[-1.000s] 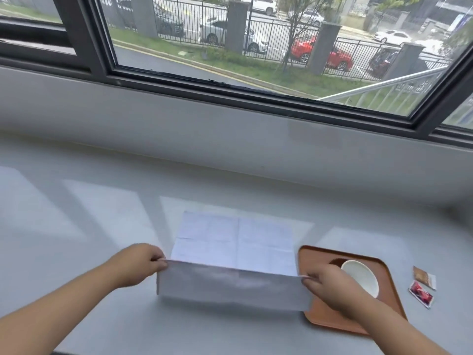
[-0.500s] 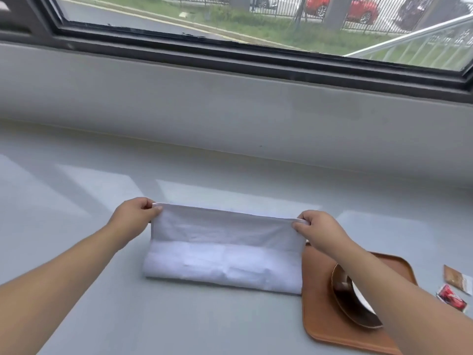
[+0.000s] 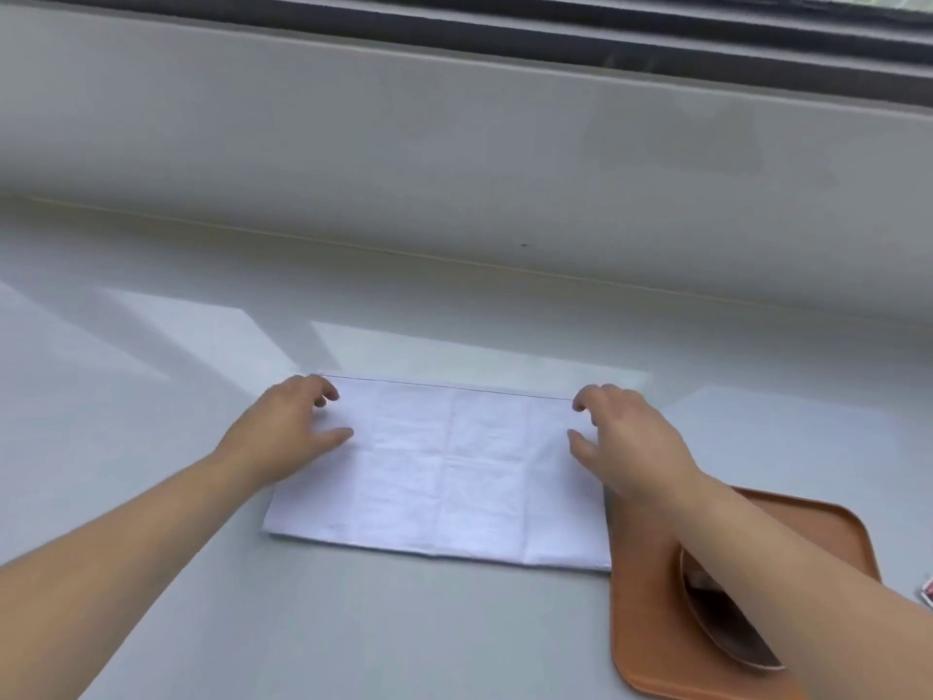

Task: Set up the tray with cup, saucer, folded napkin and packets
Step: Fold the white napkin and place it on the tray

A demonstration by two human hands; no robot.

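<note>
Pressing both splayed, empty hands, left [image 3: 288, 431] and right [image 3: 626, 442], on the napkin [image 3: 444, 472]; its long axis runs between them.

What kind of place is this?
Probably a wide indoor ledge under a window frame. A napkin and an orange tray sit there, so maybe a café or home.

surface: pale grey ledge [image 3: 202, 623] | on it: white napkin [image 3: 444, 477], orange tray [image 3: 641, 623], packet [image 3: 927, 593]
</note>
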